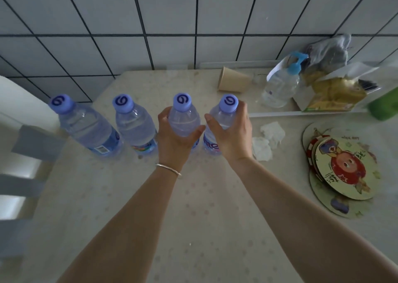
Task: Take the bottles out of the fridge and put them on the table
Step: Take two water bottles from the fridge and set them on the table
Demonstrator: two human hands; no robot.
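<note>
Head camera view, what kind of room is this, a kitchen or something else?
Probably a home kitchen or dining corner. A table under a patterned cloth stands against a white tiled wall, with a tipped paper cup, cartoon coasters and four water bottles in a row on it.

A white-tiled wall (172,24) with dark grout backs the pale, dotted table (193,228).

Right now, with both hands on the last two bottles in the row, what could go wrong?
1. The left hand and right hand grip neighbouring bottles close together; letting go carelessly could knock the third bottle against the fourth bottle, or tip the second bottle beside it.
2. The crumpled tissues lie just right of the right hand; withdrawing that way may drag them.
</note>
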